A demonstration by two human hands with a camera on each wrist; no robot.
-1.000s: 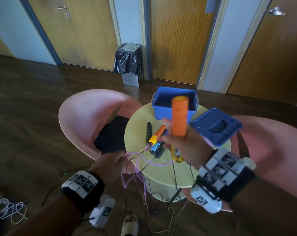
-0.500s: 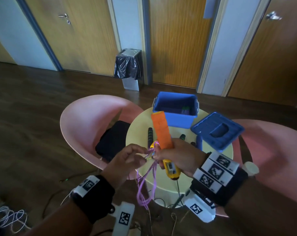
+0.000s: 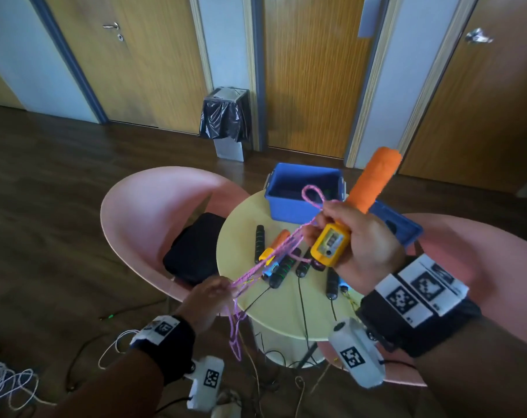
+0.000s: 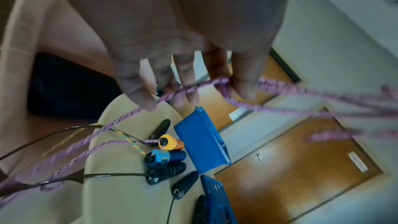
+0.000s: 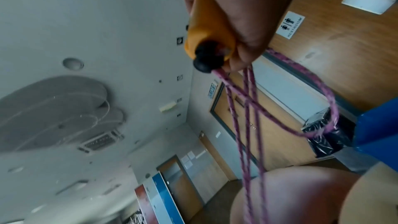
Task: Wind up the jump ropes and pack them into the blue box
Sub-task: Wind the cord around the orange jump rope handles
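My right hand [image 3: 351, 236] grips an orange-and-yellow jump-rope handle [image 3: 368, 191] upright over the round table [image 3: 286, 309], with a loop of its pink rope [image 3: 274, 254] pinched against the handle. In the right wrist view the same handle [image 5: 206, 37] and pink rope [image 5: 247, 125] hang below my fingers. My left hand [image 3: 209, 297] holds the pink rope lower left, off the table's near-left edge; in the left wrist view its fingers [image 4: 243, 83] curl round the rope [image 4: 193, 88]. The open blue box [image 3: 304, 194] stands at the table's far side, its lid [image 3: 398, 226] lying to its right.
Several other jump-rope handles, black [image 3: 259, 242], orange [image 3: 276, 244] and blue [image 4: 165, 157], lie mid-table with cords trailing over the near edge. Pink chairs [image 3: 153, 218] flank the table; a black cushion [image 3: 196, 248] sits on the left one. A bin [image 3: 224, 116] stands by the doors.
My hands have drawn apart: the right lifted the handle up and right, the left pulled down and left, stretching the pink rope taut between them with a loop at the right hand.
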